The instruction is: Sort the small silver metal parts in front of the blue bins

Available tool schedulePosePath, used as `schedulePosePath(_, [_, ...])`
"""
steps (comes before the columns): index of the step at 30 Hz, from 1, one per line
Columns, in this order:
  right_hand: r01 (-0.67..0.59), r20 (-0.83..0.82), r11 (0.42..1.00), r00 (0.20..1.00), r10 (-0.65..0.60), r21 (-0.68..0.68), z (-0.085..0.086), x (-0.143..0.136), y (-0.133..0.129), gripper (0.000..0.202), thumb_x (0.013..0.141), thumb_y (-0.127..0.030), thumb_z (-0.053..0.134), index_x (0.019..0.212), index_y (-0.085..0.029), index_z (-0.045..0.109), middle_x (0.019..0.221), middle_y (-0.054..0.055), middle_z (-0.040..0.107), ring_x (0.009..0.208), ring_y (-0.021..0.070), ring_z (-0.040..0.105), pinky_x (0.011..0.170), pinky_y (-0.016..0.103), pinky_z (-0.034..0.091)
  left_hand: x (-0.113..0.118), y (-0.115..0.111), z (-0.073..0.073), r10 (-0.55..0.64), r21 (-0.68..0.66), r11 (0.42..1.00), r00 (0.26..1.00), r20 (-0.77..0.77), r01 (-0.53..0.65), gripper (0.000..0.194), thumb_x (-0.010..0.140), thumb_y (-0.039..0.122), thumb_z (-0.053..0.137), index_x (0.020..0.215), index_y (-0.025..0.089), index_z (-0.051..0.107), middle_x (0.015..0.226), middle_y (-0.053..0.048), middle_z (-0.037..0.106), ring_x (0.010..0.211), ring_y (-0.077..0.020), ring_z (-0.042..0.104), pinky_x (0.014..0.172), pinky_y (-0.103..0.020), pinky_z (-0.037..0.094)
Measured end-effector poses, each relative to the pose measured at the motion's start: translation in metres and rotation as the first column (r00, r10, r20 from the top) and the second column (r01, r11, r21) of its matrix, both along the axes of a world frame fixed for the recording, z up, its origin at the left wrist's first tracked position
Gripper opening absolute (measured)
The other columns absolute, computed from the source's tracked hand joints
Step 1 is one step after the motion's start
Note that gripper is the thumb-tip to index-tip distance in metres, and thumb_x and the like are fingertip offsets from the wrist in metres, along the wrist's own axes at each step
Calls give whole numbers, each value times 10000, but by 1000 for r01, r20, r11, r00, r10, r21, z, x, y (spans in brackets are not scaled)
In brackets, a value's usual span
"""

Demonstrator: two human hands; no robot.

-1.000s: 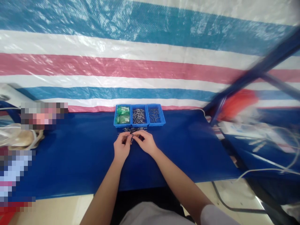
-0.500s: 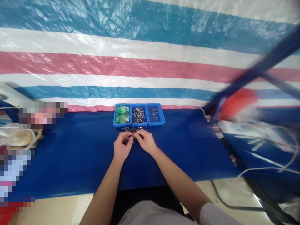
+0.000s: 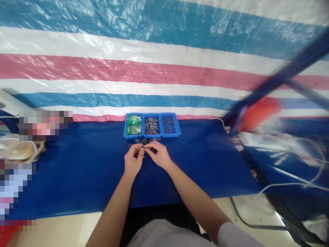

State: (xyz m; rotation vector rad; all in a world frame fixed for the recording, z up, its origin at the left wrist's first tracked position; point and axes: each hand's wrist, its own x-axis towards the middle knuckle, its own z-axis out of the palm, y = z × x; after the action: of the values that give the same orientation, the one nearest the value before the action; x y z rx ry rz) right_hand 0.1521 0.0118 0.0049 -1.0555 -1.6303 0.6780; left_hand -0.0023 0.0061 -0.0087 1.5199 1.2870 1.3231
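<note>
My left hand (image 3: 133, 159) and my right hand (image 3: 159, 155) meet at the fingertips over the blue table. Each is closed in a pinch around something small and dark that I cannot make out. Just beyond the fingers lies a loose pile of thin metal pieces (image 3: 147, 141). Behind it stand three blue bins side by side: the left bin (image 3: 133, 136) holds green-wrapped packets, the middle bin (image 3: 153, 136) is full of short metal pieces, and the right bin (image 3: 171, 135) has a few thin pins.
The blue table (image 3: 205, 164) reaches to both sides. A striped plastic sheet (image 3: 164, 72) hangs behind it. At the right are a blue metal frame (image 3: 269, 80), a red bag (image 3: 263, 113) and a white cable (image 3: 282, 185). Clear bags (image 3: 20, 149) lie at the left.
The joined fingertips have shifted very slightly left, with a small change in how the fingers meet. The bins and the pile look the same.
</note>
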Motion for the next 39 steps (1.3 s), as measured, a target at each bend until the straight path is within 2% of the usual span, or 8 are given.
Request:
schedulePosePath(6, [-3,21,1000,1000,3,8,-4,0,1,90,898,-244,655,922,-227,740,900,50,727,829,171,656,721,293,542,0,-1,2,5,-7,1000,1000,-26,-5,256,898,391,608,1070,203,624,850,-12,688,588,-96,641,614,-236,564])
schedulePosePath(12, [-32,35,999,999,32,-1,-7,1,1,107,892,-254,660,955,-238,745,932,56,723,877,183,660,785,320,554,-2,-1,3,14,-30,999,997,-82,-17,260,916,391,578,1097,210,620,680,26,649,559,-104,630,611,-231,537])
schedulePosePath(19, [22,33,1000,999,-21,-23,-5,-2,1,127,899,-299,661,945,-252,769,932,59,723,887,191,659,825,341,550,-1,-1,3,13,25,1000,1000,2,-13,299,873,394,641,1100,201,615,915,-40,685,681,-116,665,660,-248,563])
schedulePosePath(26, [42,92,999,995,-44,18,-6,-3,0,134,903,-282,650,952,-261,773,944,57,715,907,192,644,854,345,541,0,0,4,29,2,1000,1000,-2,-29,278,873,397,641,1064,196,627,894,-37,685,651,-111,658,637,-248,571])
schedulePosePath(31, [42,77,998,996,-45,35,-7,-1,1,117,879,-238,664,929,-243,770,935,59,713,903,192,631,835,348,537,1,-1,5,15,6,1000,1000,24,-15,310,836,370,695,1079,198,608,840,-20,689,633,-110,656,635,-247,561])
schedulePosePath(35, [66,1,996,998,-66,-52,-3,0,1,90,854,-261,689,891,-236,767,915,57,714,861,186,648,756,321,539,1,-2,6,-7,28,1000,999,34,6,331,816,363,713,1077,194,599,906,-46,711,643,-113,662,622,-249,556])
schedulePosePath(39, [28,-146,968,987,-66,-250,-1,-1,1,143,826,-332,710,867,-199,743,868,54,738,721,166,658,658,289,537,2,-2,7,-25,49,998,1000,-14,26,316,811,342,705,1076,204,603,954,-49,715,635,-102,652,571,-225,521])
